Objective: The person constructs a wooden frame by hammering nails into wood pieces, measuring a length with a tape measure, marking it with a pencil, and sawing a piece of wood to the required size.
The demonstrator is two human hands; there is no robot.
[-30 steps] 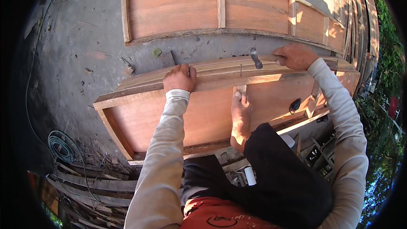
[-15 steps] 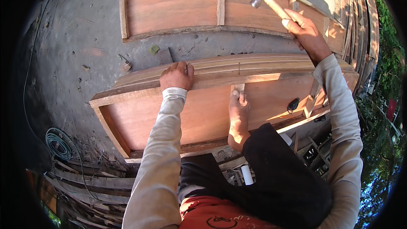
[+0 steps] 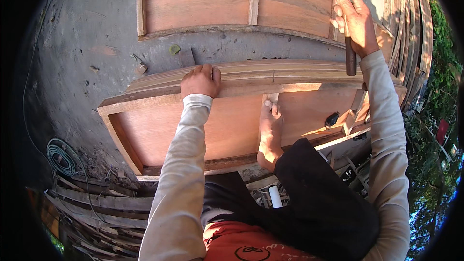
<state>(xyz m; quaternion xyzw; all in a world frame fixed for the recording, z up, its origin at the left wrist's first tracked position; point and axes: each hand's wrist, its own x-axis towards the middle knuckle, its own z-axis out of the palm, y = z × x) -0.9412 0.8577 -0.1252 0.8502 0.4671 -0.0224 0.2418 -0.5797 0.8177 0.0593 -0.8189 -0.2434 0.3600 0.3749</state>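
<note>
My right hand (image 3: pixel 356 19) grips a hammer (image 3: pixel 351 59) by its light wooden handle, raised above the far right part of the work. The dark grip end points down toward me, and the head is beyond the top edge of the view. My left hand (image 3: pixel 200 82) rests, fingers curled, on the top edge of a wooden frame (image 3: pixel 164 99) backed with reddish plywood (image 3: pixel 227 128). Its fingertips are hidden, so what they pinch cannot be made out. My bare foot (image 3: pixel 270 125) presses on the frame's middle crosspiece. Several similar frames (image 3: pixel 241 70) appear stacked behind it.
Another plywood-backed frame (image 3: pixel 254 0) lies on the concrete floor beyond. A small dark object (image 3: pixel 331 120) sits on the near panel. Wood scraps (image 3: pixel 186 58) lie past my left hand, a coiled green hose (image 3: pixel 61 158) at left, and long boards (image 3: pixel 411 29) at right.
My right hand has risen slightly up and right, and the hammer has swung upright, its head leaving the view. The left hand and foot stay in place on the frame.
</note>
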